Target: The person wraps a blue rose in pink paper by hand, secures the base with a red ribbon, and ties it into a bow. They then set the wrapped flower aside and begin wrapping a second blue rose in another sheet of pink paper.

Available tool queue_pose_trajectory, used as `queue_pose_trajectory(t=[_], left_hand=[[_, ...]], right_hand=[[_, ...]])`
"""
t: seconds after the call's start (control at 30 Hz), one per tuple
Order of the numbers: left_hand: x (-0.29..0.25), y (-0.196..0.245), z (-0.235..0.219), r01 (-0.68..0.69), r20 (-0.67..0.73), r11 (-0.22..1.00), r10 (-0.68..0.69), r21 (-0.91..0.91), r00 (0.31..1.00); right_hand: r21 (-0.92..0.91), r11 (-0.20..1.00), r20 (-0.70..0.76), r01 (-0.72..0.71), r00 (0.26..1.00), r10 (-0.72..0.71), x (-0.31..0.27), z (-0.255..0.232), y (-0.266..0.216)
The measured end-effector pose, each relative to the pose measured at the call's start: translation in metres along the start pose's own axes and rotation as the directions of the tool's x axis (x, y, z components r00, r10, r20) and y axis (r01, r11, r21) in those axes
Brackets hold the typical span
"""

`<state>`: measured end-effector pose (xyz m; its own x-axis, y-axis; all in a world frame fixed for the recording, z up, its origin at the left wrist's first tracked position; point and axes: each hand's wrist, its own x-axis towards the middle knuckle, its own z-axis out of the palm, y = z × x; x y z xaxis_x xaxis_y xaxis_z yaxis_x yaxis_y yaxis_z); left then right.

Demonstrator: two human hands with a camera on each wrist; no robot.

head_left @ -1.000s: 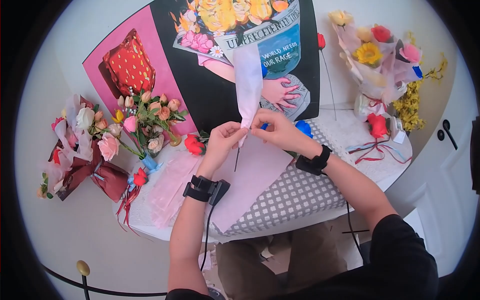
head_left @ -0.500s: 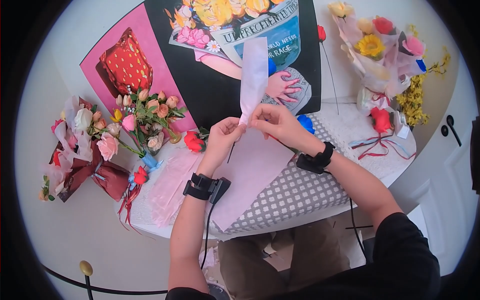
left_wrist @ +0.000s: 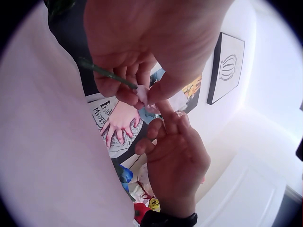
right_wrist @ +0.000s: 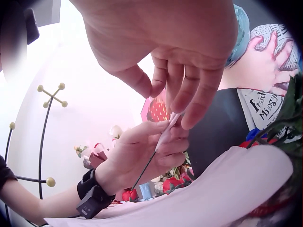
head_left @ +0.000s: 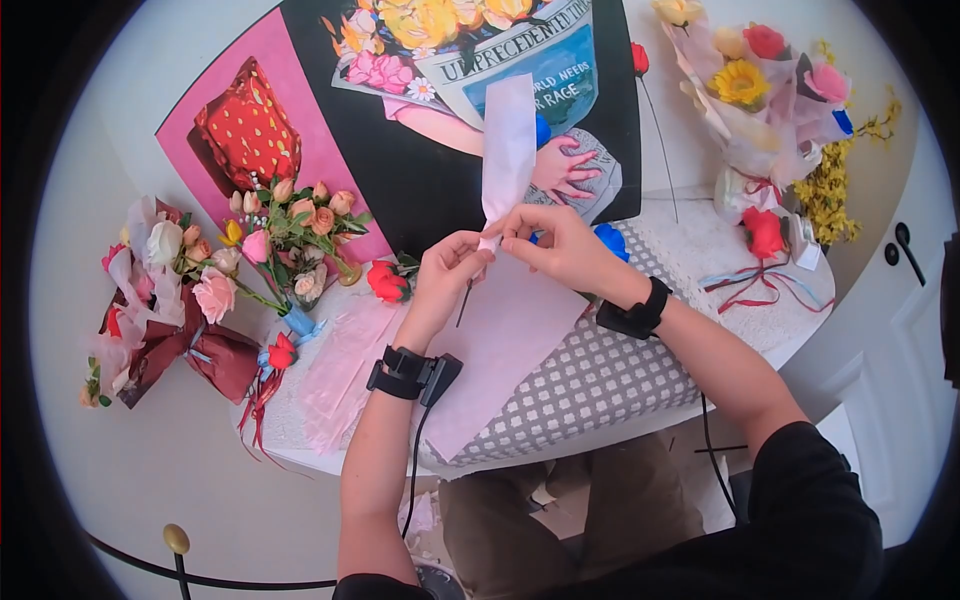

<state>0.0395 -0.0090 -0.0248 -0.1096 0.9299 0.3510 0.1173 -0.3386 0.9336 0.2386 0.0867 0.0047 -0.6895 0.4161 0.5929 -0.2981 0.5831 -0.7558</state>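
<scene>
pale pink paper (head_left: 510,150) stands up between the two hands, above the tabletop (head_left: 768,338), with its wide end pointing away from the body and its lower end gathered to a narrow neck around a thin, dark green stem (head_left: 463,305). the left hand (head_left: 443,280) pinches that neck between thumb and bent fingers, with the stem running out below; holding it there seems to keep the gathers snug and the stem from slipping. the right hand (head_left: 565,250) meets it from the other side, its fingers bent and touching the paper just above the left fingertips; i cannot tell whether its thumb closes on the paper too. that light touch looks meant to guide or smooth the folds while the left hand bears the weight. a blue patch (head_left: 543,128) shows at the paper's edge, perhaps a bloom partly hidden by it.

beneath the hands a pink sheet (head_left: 500,350) lies flat over a grey sheet with white dots (head_left: 600,375), probably spread there to be in easy reach. beside it, on the left, are more thin pink sheets (head_left: 345,385), overlapping loosely. a red rose (head_left: 388,283) lies just beyond the left wrist, and a blue flower (head_left: 610,242) lies beyond the right one. farther off, a wrapped bouquet (head_left: 740,130) stands upright on the right, apart from the work.
</scene>
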Motion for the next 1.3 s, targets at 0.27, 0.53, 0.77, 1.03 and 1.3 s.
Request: queue_pose_trajectory(t=[0.27, 0.53, 0.77, 1.03, 1.3], left_hand=[[-0.002, 0.006, 0.001, 0.044, -0.031, 0.998, -0.042, 0.051, 0.999], [-0.003, 0.011, 0.007, 0.048, -0.037, 0.997, -0.046, 0.066, 0.998], [-0.002, 0.004, 0.000, 0.062, -0.008, 0.997, -0.062, 0.035, 0.998], [-0.002, 0.005, 0.005, 0.063, -0.004, 0.997, -0.063, 0.036, 0.998], [-0.003, 0.005, 0.005, 0.064, 0.028, 0.998, -0.065, 0.029, 0.998]], right_hand=[[-0.107, 0.989, 0.019, 0.098, 0.995, -0.097, -0.001, -0.004, 0.002], [-0.299, 0.947, -0.036, 0.114, 0.991, -0.130, -0.001, 0.001, 0.013], [-0.277, 0.958, -0.005, 0.079, 0.996, -0.084, -0.001, 0.002, 0.002], [-0.322, 0.944, -0.001, 0.076, 0.997, -0.081, -0.002, 0.000, 0.003], [-0.362, 0.926, -0.007, 0.104, 0.993, -0.115, -0.003, 0.000, 0.007]])
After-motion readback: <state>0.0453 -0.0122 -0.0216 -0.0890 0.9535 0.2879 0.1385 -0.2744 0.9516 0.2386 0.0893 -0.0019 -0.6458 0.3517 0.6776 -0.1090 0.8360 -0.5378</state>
